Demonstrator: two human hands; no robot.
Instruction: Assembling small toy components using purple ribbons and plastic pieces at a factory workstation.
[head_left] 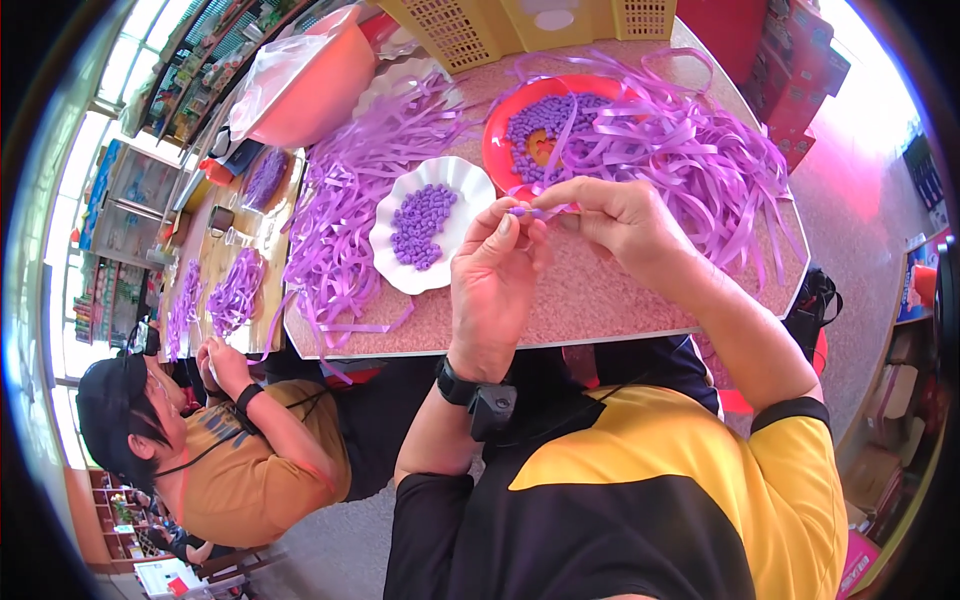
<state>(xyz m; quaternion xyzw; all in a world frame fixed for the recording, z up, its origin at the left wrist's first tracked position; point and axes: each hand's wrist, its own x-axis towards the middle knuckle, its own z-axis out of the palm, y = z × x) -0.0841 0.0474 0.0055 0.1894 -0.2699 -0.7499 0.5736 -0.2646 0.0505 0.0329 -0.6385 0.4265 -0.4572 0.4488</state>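
Above the table's front part, my left hand pinches a small purple bead between thumb and fingers. My right hand is closed beside it, its fingertips on a thin purple ribbon by the bead. Just left of my left hand is a white scalloped plate with a pile of purple beads. Beyond my hands sits a red plate of purple beads, partly covered by a heap of purple ribbons. Exactly how bead and ribbon meet is hidden by my fingers.
More purple ribbons spread over the table's left side. A pink basin with clear plastic and a yellow crate stand at the back. To the left, a co-worker sits at a wooden table with ribbons and beads.
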